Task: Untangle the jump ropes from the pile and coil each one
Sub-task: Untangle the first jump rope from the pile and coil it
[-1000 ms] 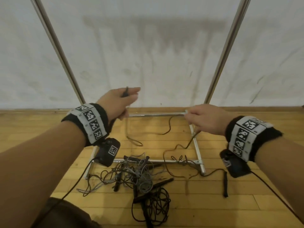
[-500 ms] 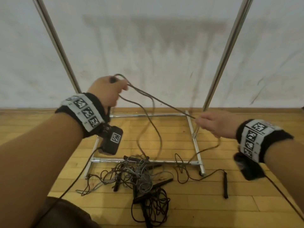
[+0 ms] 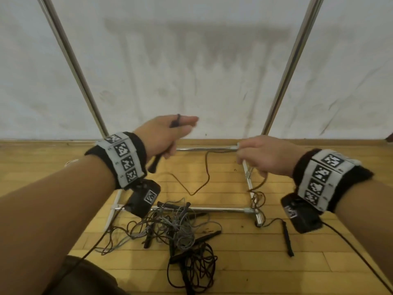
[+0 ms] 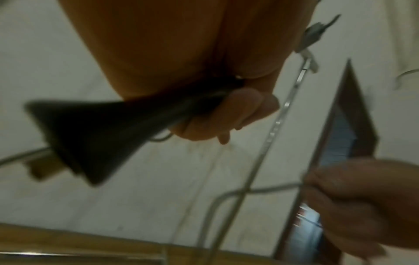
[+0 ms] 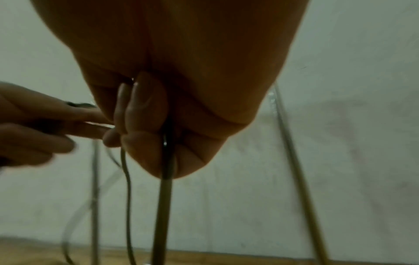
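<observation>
My left hand [image 3: 170, 135] grips the black handle [image 3: 154, 163] of a brown jump rope, its top end poking out by the thumb; the left wrist view shows the handle [image 4: 95, 136] in curled fingers. My right hand [image 3: 261, 155] pinches the same brown rope [image 3: 207, 171], which sags in a loop between the hands. In the right wrist view the rope [image 5: 165, 197] runs down from the closed fingers. The rope trails to a loose black handle [image 3: 287, 238] on the floor. A tangled pile of grey and dark ropes [image 3: 170, 231] lies below.
A metal rack base [image 3: 212, 209] lies on the wooden floor, with two upright poles [image 3: 282, 81] against the stained white wall. A dark rope bundle [image 3: 191, 267] sits at the front of the pile. Cables run from both wrist cameras.
Both hands came back together and lower. The left hand dropped from its raised position. The taut stretch of rope between them is now a slack hanging loop.
</observation>
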`<move>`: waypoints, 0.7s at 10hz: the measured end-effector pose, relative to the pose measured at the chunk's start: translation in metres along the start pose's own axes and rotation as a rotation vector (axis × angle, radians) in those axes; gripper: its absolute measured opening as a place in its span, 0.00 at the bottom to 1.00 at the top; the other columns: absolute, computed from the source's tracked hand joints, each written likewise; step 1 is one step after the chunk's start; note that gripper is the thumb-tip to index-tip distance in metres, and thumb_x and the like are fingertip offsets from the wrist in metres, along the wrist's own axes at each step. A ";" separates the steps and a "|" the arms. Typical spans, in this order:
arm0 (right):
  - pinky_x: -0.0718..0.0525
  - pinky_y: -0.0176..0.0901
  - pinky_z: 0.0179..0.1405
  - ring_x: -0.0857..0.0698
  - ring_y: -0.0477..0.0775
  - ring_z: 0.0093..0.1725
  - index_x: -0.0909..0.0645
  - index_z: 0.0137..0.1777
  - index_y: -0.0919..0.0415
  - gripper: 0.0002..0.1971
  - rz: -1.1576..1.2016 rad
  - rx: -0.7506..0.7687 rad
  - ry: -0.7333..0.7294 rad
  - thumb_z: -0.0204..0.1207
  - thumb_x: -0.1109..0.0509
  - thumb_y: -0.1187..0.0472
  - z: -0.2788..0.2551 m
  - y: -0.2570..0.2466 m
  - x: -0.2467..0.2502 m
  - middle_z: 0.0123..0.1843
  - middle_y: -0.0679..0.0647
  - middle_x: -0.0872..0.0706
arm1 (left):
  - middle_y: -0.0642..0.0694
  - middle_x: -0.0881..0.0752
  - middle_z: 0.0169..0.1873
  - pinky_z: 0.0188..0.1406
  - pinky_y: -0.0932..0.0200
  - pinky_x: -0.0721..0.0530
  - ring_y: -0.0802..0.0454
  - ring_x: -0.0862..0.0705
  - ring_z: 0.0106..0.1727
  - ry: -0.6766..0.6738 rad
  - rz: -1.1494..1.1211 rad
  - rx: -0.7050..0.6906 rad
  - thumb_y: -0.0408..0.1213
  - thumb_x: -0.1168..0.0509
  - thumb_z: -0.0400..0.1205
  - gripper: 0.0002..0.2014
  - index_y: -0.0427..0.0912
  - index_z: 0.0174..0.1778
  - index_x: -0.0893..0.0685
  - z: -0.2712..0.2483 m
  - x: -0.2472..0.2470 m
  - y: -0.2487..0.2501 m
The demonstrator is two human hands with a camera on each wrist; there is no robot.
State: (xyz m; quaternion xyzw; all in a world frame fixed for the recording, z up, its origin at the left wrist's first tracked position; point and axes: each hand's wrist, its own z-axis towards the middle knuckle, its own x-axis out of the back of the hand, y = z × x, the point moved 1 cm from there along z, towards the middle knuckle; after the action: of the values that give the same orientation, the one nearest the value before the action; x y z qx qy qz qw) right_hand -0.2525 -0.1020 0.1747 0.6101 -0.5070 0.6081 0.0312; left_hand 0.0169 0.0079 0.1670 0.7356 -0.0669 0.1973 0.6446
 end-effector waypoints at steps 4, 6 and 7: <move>0.18 0.48 0.33 0.24 0.49 0.27 0.20 0.45 0.60 0.19 0.119 0.005 0.050 0.90 0.41 0.47 -0.004 0.019 0.004 0.30 0.49 0.24 | 0.59 0.22 0.23 0.19 0.60 0.31 0.58 0.29 0.21 0.300 -0.101 -0.001 0.50 0.30 0.79 0.09 0.52 0.36 0.11 0.020 0.021 0.011; 0.20 0.44 0.35 0.23 0.47 0.27 0.22 0.40 0.55 0.21 -0.200 -0.296 -0.019 0.89 0.43 0.43 -0.022 0.125 0.007 0.29 0.45 0.22 | 0.50 0.23 0.31 0.20 0.59 0.26 0.55 0.25 0.23 0.666 -0.124 0.241 0.40 0.38 0.87 0.12 0.52 0.36 0.20 0.020 0.107 -0.037; 0.16 0.47 0.40 0.17 0.50 0.31 0.20 0.43 0.58 0.23 -0.246 -0.340 -0.021 0.90 0.45 0.43 -0.021 0.123 0.007 0.33 0.50 0.18 | 0.51 0.10 0.42 0.19 0.61 0.24 0.58 0.19 0.24 0.621 0.000 0.254 0.47 0.34 0.89 0.08 0.49 0.49 0.12 0.017 0.086 -0.035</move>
State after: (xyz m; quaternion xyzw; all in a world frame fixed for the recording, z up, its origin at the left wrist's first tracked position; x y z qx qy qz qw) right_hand -0.3497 -0.1518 0.1148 0.6594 -0.5246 0.4990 0.2026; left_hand 0.1113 0.0106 0.1651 0.7149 0.1578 0.4188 0.5372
